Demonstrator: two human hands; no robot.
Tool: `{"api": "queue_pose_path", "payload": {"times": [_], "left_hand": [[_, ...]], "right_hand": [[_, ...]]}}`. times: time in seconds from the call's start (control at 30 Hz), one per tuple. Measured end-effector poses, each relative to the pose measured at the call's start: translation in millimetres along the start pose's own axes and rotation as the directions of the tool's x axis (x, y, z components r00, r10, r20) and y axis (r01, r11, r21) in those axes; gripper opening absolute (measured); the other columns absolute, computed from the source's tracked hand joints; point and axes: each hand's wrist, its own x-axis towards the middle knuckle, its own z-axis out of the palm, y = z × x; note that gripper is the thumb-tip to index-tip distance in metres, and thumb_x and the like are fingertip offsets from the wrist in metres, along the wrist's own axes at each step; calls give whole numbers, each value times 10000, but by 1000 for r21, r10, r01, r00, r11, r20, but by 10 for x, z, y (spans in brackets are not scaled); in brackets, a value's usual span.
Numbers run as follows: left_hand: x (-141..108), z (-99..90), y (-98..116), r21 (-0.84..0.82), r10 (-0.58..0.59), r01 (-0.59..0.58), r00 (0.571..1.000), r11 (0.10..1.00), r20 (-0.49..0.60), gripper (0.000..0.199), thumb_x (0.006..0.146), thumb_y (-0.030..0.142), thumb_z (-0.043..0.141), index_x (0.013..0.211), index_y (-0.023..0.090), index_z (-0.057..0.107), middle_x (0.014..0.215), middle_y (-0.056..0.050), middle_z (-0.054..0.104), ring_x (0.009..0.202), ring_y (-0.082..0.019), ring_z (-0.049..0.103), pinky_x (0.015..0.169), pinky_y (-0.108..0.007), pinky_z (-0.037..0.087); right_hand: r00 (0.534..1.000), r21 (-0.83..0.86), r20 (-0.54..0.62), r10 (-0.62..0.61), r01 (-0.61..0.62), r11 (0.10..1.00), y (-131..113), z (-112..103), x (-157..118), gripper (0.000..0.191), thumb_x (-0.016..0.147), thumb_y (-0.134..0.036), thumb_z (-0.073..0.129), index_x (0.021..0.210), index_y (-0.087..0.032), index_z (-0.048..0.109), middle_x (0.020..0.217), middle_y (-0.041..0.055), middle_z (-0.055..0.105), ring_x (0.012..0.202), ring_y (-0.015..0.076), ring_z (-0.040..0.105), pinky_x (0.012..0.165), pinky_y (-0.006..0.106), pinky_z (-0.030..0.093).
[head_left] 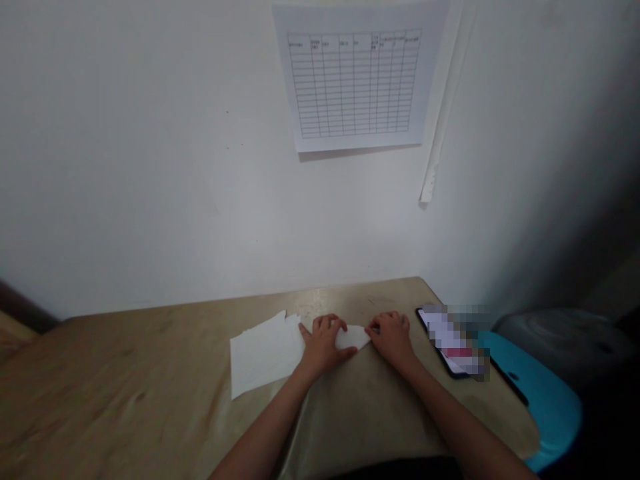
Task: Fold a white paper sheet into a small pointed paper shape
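Observation:
A small piece of white paper (353,337) lies on the table between my hands, narrowing to a point at its right end. My left hand (324,343) rests over its left part with the fingers spread. The fingers of my right hand (391,333) are bent and pinch the paper's right tip. Left of my left hand, a larger white sheet (265,357) with a ragged upper edge lies flat; my left thumb and fingers partly cover the gap between the two papers.
The brown table (150,373) meets a white wall. A phone (450,347), partly pixelated, lies right of my right hand. A turquoise chair (550,387) stands beyond the right edge. A printed table sheet (357,80) hangs on the wall.

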Motion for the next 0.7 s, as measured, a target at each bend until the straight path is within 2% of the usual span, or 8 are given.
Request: {"api": "queue_pose_path", "payload": {"times": [0.17,0.3,0.43,0.7], "left_hand": [[-15,-44,33,22,73,-74,997,997,37,455,757,527,739,1198,472,644,1515,-17,437,1438,-373,275,1098,-785,3],[-15,-74,37,30,86,-89,993,996,76,422,781,551,716,1196,554,644,1549,21,405,1474,-400,211,1097,-779,-38],[-7,-74,13,41,91,-94,993,995,79,455,771,590,709,1217,589,617,1571,29,385,1485,-411,202,1090,-783,-61],[6,-71,-12,47,86,-92,990,995,108,499,775,637,674,1263,599,576,1603,38,345,1503,-420,166,1085,-787,-83]], "right_hand": [[1000,-21,10,-14,14,1000,-1,5,-12,140,871,-326,607,844,-222,696,1016,98,718,1127,321,513,1080,617,188],[999,-29,-14,-29,29,999,9,18,-30,123,876,-320,590,851,-224,664,1023,90,707,1125,315,508,1080,607,196],[1000,-19,-25,-15,15,1000,18,22,-34,104,866,-316,609,927,-238,641,1018,77,687,1097,301,517,1068,594,224],[997,-61,43,-57,59,996,44,7,-49,139,902,-358,581,955,-247,647,1095,84,650,1156,320,476,1074,640,191]]}}
